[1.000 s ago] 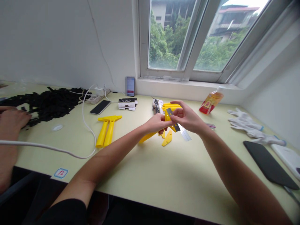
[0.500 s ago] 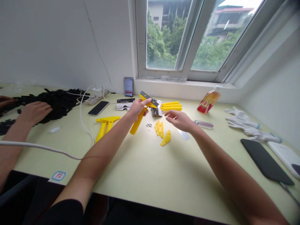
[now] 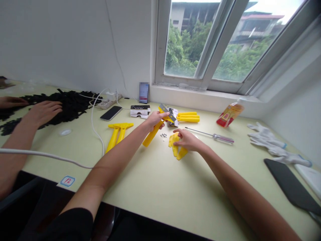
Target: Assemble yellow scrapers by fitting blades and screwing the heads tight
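My left hand [image 3: 157,121] is closed around a yellow scraper [image 3: 151,134], which is tilted with its grey metal blade [image 3: 167,113] uppermost. My right hand [image 3: 188,140] is over some flat yellow plastic plates [image 3: 175,151], thumb and forefinger apart around the upper part of them. It partly hides the plates, and I see no piece lifted. Several small metal nuts or screws [image 3: 163,135] lie between the scraper handle and the plates. Beyond my right hand lies a screwdriver [image 3: 223,138] with a clear handle.
Two yellow scraper bodies [image 3: 121,129] lie left of my left forearm, and yellow handles [image 3: 188,117] at the back. Also here are a phone [image 3: 111,113], a small box [image 3: 139,111], a bottle [image 3: 230,113], gloves [image 3: 268,142] and a white cable [image 3: 92,120]. A co-worker's hands [image 3: 46,112] touch black strips [image 3: 72,103].
My right hand has come down and toward me, from beyond the yellow plates to over them. The screwdriver's shaft now shows. My left hand keeps holding the scraper. The view has shifted slightly.
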{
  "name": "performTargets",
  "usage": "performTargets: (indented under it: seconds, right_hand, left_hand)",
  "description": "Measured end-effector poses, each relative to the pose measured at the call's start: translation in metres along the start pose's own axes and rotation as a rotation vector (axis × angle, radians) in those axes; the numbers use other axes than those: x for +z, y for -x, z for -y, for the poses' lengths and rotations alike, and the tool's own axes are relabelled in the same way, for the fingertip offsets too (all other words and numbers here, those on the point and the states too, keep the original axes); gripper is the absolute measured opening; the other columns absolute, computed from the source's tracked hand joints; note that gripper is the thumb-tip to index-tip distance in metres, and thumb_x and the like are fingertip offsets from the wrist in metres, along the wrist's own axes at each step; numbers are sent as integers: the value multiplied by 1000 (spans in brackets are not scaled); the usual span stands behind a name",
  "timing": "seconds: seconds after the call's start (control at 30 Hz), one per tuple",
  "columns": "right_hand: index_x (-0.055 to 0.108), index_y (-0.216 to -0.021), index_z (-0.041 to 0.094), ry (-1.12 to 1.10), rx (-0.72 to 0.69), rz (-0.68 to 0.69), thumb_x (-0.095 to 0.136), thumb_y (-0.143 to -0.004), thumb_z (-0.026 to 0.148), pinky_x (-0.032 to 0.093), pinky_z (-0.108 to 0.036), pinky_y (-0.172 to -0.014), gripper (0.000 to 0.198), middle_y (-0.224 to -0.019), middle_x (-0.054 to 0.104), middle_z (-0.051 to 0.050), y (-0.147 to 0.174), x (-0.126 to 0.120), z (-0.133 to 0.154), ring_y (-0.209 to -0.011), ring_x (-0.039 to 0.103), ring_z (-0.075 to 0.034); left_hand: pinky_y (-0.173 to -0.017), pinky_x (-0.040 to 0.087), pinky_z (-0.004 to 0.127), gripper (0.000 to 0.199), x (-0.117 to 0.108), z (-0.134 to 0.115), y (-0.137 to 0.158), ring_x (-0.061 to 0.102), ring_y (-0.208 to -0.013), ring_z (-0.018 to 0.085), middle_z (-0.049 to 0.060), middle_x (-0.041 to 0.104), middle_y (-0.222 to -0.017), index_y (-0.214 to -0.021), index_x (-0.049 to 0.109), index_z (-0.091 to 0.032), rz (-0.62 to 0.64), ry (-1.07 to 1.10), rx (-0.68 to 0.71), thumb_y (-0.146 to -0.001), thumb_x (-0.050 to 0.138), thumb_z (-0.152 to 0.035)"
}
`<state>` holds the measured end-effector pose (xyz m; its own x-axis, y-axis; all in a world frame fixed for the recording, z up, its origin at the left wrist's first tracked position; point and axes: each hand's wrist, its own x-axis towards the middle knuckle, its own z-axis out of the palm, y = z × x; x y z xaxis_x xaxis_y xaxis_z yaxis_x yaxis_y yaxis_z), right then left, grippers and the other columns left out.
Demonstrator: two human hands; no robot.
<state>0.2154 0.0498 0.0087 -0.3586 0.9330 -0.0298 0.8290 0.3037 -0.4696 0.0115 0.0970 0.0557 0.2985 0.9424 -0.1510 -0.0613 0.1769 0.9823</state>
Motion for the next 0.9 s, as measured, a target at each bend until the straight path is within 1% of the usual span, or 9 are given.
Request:
performTargets:
  seconds: [0.1, 0.23, 0.37, 0.47, 0.53, 0.67, 0.77, 0.8, 0.9]
  right_hand:
    - [57, -116, 20, -165, -27, -38, 70, -71, 34, 44, -29, -70, 49, -87, 53, -1, -1, -4, -1, -77, 54, -17]
    - [59, -109, 20, -393, -117, 29, 69, -72, 37, 39, -25, -58, 42, -72, 47, 5, 4, -11, 6, -63, 47, -12]
    - [69, -92, 21, -255, -241, 128, 64, -79, 38, 38, -25, -59, 22, -66, 53, 3, 14, -18, 28, -61, 47, -12]
    - [72, -82, 23, -101, -307, 185, 59, -81, 32, 37, -25, -58, 16, -65, 60, 2, 23, -23, 43, -58, 48, -12]
    - [72, -82, 23, -126, -297, 235, 59, -82, 33, 39, -25, -56, 17, -66, 63, 1, 28, -28, 48, -56, 51, -12]
    - [68, -88, 19, -453, -216, 344, 60, -85, 44, 45, -25, -56, 26, -66, 64, -1, 35, -50, 45, -58, 59, -13]
    - [65, -78, 17, -587, -195, 222, 66, -81, 48, 47, -26, -59, 31, -63, 64, -2, 38, -71, 35, -61, 60, -14]
    - [66, -79, 17, -618, -184, 167, 68, -80, 49, 48, -27, -60, 32, -63, 64, -1, 38, -77, 30, -61, 60, -14]
    - [67, -106, 18, -749, -151, 28, 72, -78, 47, 51, -30, -67, 41, -65, 66, 0, 36, -89, 10, -63, 63, -14]
  left_hand:
    - [-35, 33, 20, 21, 2, 1, 1, 48, -37, 6, 2, 59, -68, -86, 58, -13, 15, -9, -20, -84, 64, -33]
    - [-35, 33, 19, 21, 2, 2, 1, 47, -37, 6, 1, 59, -68, -85, 58, -14, 27, -5, -36, -84, 63, -34]
    - [-35, 33, 20, 20, 2, 3, 1, 48, -38, 7, 2, 60, -68, -87, 58, -14, 45, 3, -53, -85, 61, -34]
    - [-35, 33, 20, 20, 1, 4, 0, 48, -38, 8, 2, 60, -68, -87, 59, -14, 72, 5, -55, -86, 59, -34]
    - [-35, 34, 20, 21, 0, 5, -1, 48, -38, 8, 2, 59, -69, -87, 59, -14, 91, 7, -48, -85, 59, -35]
    - [-36, 35, 20, 23, -1, 7, -2, 50, -39, 8, 4, 60, -73, -90, 60, -13, 130, 10, -26, -84, 62, -35]
    - [-36, 36, 20, 24, 0, 9, -2, 51, -41, 8, 4, 60, -74, -91, 59, -13, 167, 17, -35, -84, 63, -35]
    - [-36, 36, 20, 24, 0, 10, -2, 51, -42, 8, 3, 60, -74, -92, 59, -13, 170, 19, -39, -84, 63, -35]
    - [-36, 37, 20, 24, 2, 12, -3, 50, -42, 7, 3, 60, -75, -94, 58, -14, 168, 21, -45, -85, 62, -37]
